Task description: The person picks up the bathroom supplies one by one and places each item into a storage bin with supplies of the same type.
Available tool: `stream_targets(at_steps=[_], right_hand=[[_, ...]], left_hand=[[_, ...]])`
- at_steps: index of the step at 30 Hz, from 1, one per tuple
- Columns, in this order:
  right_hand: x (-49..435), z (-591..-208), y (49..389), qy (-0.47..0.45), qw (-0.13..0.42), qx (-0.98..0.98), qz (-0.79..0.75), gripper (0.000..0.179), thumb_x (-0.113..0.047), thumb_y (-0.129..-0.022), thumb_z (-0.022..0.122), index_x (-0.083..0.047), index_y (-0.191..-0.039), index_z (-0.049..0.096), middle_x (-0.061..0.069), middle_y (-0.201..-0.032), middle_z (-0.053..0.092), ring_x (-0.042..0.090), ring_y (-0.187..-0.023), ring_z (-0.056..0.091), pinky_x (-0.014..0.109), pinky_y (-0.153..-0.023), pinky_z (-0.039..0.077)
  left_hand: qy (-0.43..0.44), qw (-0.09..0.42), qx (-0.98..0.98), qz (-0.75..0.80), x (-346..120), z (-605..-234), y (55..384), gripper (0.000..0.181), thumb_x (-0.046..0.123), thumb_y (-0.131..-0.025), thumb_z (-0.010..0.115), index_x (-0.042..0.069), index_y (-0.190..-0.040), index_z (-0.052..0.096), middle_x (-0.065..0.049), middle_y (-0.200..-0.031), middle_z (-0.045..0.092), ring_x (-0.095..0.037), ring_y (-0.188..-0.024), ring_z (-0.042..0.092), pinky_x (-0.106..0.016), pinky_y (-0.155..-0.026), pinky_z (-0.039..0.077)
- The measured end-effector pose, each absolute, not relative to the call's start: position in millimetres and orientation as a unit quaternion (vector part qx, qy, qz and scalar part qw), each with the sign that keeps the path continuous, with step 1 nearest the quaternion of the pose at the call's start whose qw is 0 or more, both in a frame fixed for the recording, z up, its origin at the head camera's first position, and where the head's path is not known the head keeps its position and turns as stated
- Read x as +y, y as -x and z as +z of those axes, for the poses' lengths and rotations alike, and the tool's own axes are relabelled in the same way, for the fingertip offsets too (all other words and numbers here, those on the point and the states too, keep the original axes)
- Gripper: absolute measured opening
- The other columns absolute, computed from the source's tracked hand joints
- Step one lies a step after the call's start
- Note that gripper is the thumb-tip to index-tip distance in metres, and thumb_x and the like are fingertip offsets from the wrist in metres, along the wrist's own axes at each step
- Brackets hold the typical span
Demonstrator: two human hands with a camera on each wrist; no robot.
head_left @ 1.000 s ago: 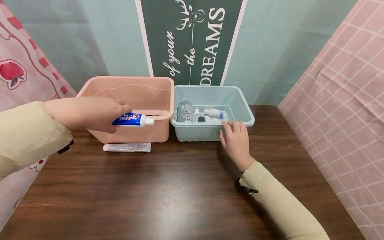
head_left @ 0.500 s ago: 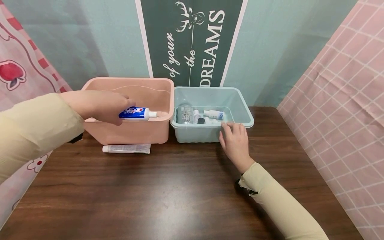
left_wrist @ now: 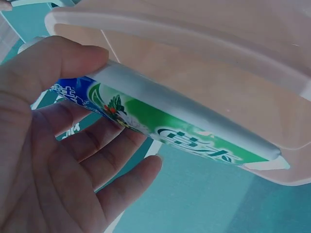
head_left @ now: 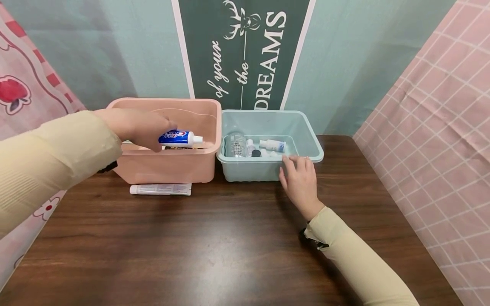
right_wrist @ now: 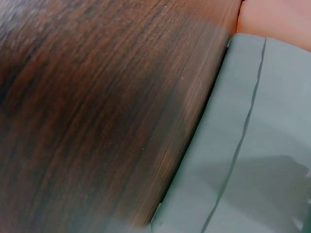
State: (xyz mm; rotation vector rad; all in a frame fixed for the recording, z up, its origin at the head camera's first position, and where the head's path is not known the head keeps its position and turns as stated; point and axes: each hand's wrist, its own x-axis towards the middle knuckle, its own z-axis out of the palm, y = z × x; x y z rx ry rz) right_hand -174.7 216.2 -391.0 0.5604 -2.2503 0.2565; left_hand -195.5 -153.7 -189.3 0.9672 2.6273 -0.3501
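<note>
My left hand (head_left: pixel 143 127) grips a toothpaste tube (head_left: pixel 176 138) by its body, over the front rim of the pink bin (head_left: pixel 172 168). The tube is blue with a white cap that points right. In the left wrist view, the thumb presses one side of the toothpaste tube (left_wrist: pixel 165 116) and the fingers lie behind it; its green and white printed end extends over the bin's mouth. My right hand (head_left: pixel 300 180) rests its fingertips on the front rim of the light blue bin (head_left: pixel 249 170). Only that bin's outer wall (right_wrist: pixel 238 141) appears in the right wrist view.
A flat white tube (head_left: pixel 160 189) lies before the pink bin. Inside the blue bin are a clear bottle (head_left: pixel 236 145), a small white bottle (head_left: pixel 250 147), a black cap (head_left: pixel 256 153) and a white tube (head_left: pixel 272 145). Something dark (head_left: pixel 183 148) lies in the pink bin.
My left hand has carried the toothpaste tube right and away from me, from before the pink bin's front rim to over its mouth. My right hand has stayed at the blue bin's rim.
</note>
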Motion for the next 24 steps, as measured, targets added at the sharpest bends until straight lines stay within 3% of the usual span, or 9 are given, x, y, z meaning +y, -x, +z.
stream_targets(at_steps=[4, 11, 24], right_hand=[[216.8, -391.9, 175.1, -0.222, 0.395, -0.886, 0.098, 0.031, -0.014, -0.086, 0.057, 0.002, -0.112, 0.059, 0.021, -0.105, 0.052, 0.04, -0.088, 0.047, 0.056, -0.091, 0.037], [218.4, -394.0, 177.0, -0.223, 0.404, -0.881, 0.098, 0.031, -0.013, -0.084, 0.06, 0.001, -0.112, 0.059, 0.021, -0.105, 0.053, 0.041, -0.088, 0.048, 0.056, -0.091, 0.037], [218.6, -394.6, 176.3, -0.22, 0.399, -0.885, 0.097, 0.031, -0.014, -0.085, 0.058, 0.0, -0.113, 0.059, 0.02, -0.106, 0.053, 0.04, -0.09, 0.048, 0.055, -0.092, 0.037]], left_hand=[[-0.338, 0.157, 0.919, -0.133, -153.4, -190.7, 200.5, 0.02, 0.01, -0.077, 0.066, 0.009, -0.096, 0.06, 0.001, -0.08, 0.055, -0.015, -0.072, 0.05, -0.031, -0.066, 0.041], [-0.311, 0.194, 0.923, -0.114, -150.1, -190.1, 209.7, 0.031, 0.008, -0.079, 0.062, 0.005, -0.109, 0.057, -0.002, -0.094, 0.059, -0.019, -0.079, 0.051, -0.034, -0.069, 0.043], [-0.298, 0.201, 0.93, -0.083, -146.5, -192.6, 233.1, 0.035, 0.008, -0.077, 0.063, 0.0, -0.109, 0.052, -0.011, -0.095, 0.057, -0.024, -0.081, 0.051, -0.04, -0.076, 0.042]])
